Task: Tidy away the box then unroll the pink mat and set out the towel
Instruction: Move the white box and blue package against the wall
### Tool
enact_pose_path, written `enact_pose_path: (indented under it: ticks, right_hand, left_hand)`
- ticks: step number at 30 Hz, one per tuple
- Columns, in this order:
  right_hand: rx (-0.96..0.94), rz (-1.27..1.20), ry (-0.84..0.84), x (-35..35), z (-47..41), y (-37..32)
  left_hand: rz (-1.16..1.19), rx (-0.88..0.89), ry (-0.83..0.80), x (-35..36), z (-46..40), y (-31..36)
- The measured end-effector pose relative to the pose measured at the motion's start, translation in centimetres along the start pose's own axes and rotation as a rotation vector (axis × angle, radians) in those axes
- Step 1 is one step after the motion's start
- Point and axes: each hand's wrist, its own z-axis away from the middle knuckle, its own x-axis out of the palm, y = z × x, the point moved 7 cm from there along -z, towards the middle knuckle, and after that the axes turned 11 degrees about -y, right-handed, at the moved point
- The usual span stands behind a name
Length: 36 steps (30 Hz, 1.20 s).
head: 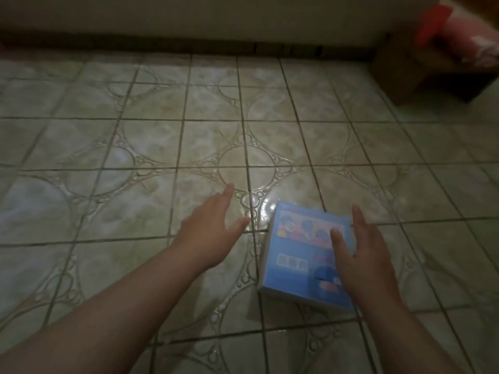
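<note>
A light blue box [295, 255] with pink and blue cartoon print lies flat on the tiled floor, low and right of centre. My right hand [361, 255] hovers over its right side with the fingers spread; whether it touches the box I cannot tell. My left hand [209, 233] is open to the left of the box, a short gap away, palm turned toward it. Neither the pink mat nor the towel can be made out for certain.
Patterned grey-green floor tiles [151, 141] stretch to a pale wall with a dark base at the back. At the far right corner stands a brown cardboard box [405, 68] with a blurred red and pink bundle [456, 36] on top.
</note>
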Motion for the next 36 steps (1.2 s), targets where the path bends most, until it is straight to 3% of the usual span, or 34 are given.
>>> enact_pose_path:
  ticks: [3,7,12,18,22,27,36]
  right_hand:
    - [0.052,-0.020,-0.031,1.2,-0.3,3.5]
    - [0.009,-0.314,-0.142,3.6,-0.7,6.2]
    - [0.081,-0.497,-0.221,6.0,-0.6,8.2]
    - [0.064,-0.546,-0.234,7.1,-0.9,8.4]
    - [0.046,-0.643,-0.248,7.9,-0.8,7.5]
    - [-0.003,-0.726,-0.274,10.1,-0.1,3.3]
    - [-0.400,-0.708,-0.444,11.3,-0.5,-17.4]
  left_hand:
    - [0.050,0.055,-0.105,4.4,-1.7,1.7]
    - [0.201,0.117,-0.215,8.8,-3.7,3.4]
    - [0.405,0.093,-0.356,12.6,-4.2,3.5]
    - [0.599,0.041,-0.366,14.2,-4.1,2.1]
    - [0.715,0.102,-0.289,13.3,-3.1,1.8]
    - [0.829,0.098,-0.078,8.9,-1.1,-1.1]
    - [0.966,0.036,0.317,-6.9,5.6,-9.0]
